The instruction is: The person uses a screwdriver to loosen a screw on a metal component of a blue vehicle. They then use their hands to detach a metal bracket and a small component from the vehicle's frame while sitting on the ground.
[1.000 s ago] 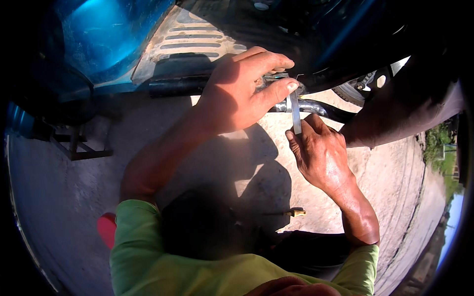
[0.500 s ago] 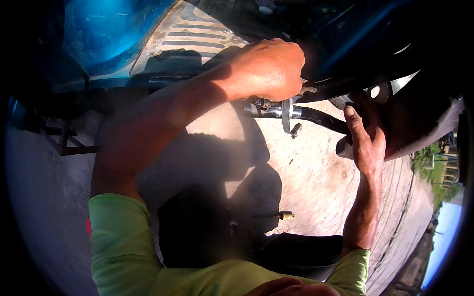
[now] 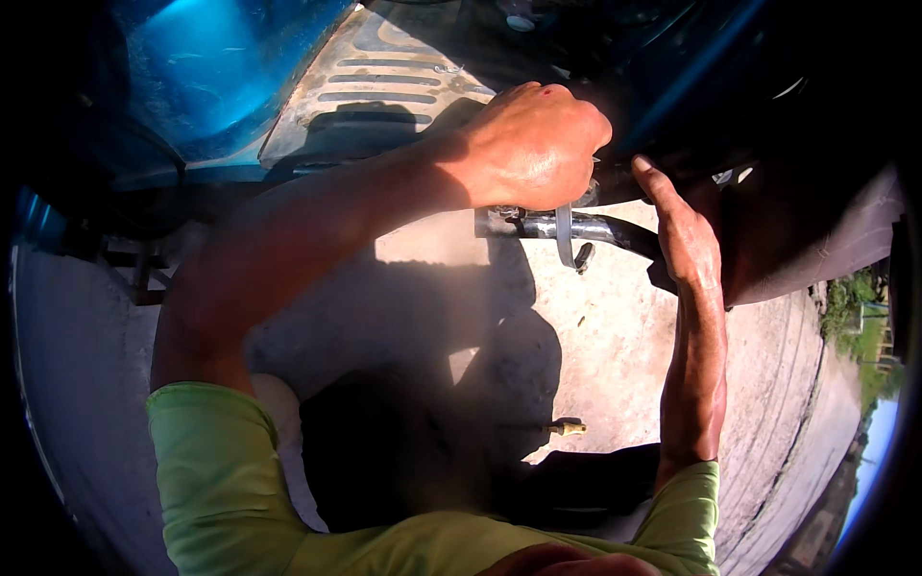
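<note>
— What has changed at the frame's centre?
— The left hand (image 3: pixel 533 144) now clenches over the metal pipe (image 3: pixel 576 228) and its clamp (image 3: pixel 565 235) beneath the blue vehicle (image 3: pixel 211 77); the right hand (image 3: pixel 687 235) has let go, resting open on the dark part right of centre.

Two bare hands are in view, a left hand (image 3: pixel 533 144) and a right hand (image 3: pixel 687 235), each on a forearm with a lime-green sleeve. There is one metal pipe (image 3: pixel 576 228) carrying one clamp band (image 3: pixel 565 235). One small brass-coloured fitting (image 3: pixel 567 428) lies on the concrete ground (image 3: pixel 624 365), beside one ribbed footboard (image 3: pixel 384 86).
</note>
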